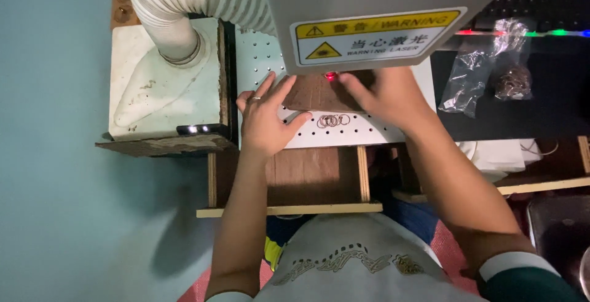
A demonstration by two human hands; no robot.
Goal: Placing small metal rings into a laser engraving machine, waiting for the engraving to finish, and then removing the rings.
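A brown flat board lies on the white perforated work plate under a grey laser head. A red light dot shines on the board's far edge. My left hand, with a ring on one finger, rests spread on the board's left edge. On the right side, my right hand presses the board with its fingers near the red dot. Several small metal rings lie on the plate just in front of the board, between my hands.
A white ribbed hose runs into a white box on the left. Clear plastic bags, one with small dark parts, lie on a black surface at right near a lit keyboard. A wooden shelf frame sits below the plate.
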